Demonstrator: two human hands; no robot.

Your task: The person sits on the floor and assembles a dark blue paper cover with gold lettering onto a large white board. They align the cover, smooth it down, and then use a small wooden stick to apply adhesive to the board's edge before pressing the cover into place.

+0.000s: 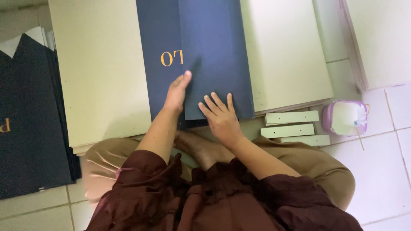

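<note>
Navy paper sheet (214,55), smooth, folded, under left hand (177,95) and right hand (221,117).

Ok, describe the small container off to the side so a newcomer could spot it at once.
Start at the dark blue sheet under both hands, then look past the cream board stack toward the white floor tiles. Beyond three short cream strips sits the tub: small, rounded, lilac-rimmed with white contents, the only non-flat thing there.

A navy folded cover sheet (214,55) with gold lettering lies on the cream board stack (102,68); at the floor's left edge, a darker stack (30,119), perhaps similar covers.
</note>
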